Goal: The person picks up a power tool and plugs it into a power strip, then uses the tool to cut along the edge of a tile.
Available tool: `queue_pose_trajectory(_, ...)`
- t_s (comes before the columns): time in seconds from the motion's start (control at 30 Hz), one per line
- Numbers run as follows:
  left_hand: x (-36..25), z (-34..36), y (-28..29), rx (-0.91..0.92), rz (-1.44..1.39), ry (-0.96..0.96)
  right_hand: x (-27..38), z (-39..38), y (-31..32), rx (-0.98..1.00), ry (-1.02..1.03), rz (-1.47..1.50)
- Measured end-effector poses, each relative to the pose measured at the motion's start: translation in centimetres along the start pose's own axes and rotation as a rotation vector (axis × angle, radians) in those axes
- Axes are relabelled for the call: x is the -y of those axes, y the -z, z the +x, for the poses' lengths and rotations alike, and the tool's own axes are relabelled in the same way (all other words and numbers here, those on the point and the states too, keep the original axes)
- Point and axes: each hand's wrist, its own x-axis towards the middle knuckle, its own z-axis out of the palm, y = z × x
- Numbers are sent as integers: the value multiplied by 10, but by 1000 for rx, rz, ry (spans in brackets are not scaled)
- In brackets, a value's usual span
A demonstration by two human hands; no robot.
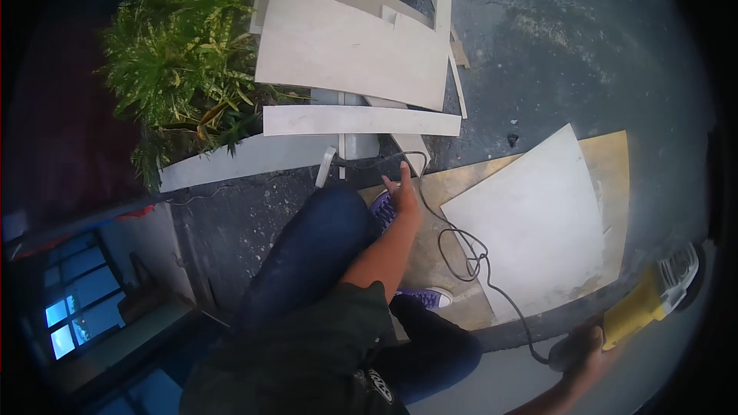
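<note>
My left hand reaches forward over a purple shoe, its thumb and a finger apart. It holds nothing that I can see, and a dark cord runs just beyond its fingertips. At the lower right my right hand is wrapped round the dark handle of a yellow corded power tool; its exact kind is hard to make out. From the handle the cord loops across the boards towards a white power strip ahead and to the left.
A white board lies on a larger tan board to the right. Ahead, pale panels and strips are piled beside a leafy plant. A long white strip lies across the pile's near side.
</note>
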Motion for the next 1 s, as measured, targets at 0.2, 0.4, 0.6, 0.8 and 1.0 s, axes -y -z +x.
queue_pose_trajectory(0.2,-104,41,28,-8,-232,107,81,-15,-12,185,-13,55)
queue_pose_trajectory(0.4,-188,-64,102,-79,-467,342,231,-48,26,264,-63,17)
queue_pose_trajectory(0.6,-325,-130,313,220,-420,436,359,-81,67,459,169,85)
queue_pose_trajectory(0.8,-424,-194,487,90,-306,155,468,-148,74,644,394,45)
queue_pose_trajectory(1.0,-515,-260,683,-185,-190,-202,549,-252,32,953,520,37)
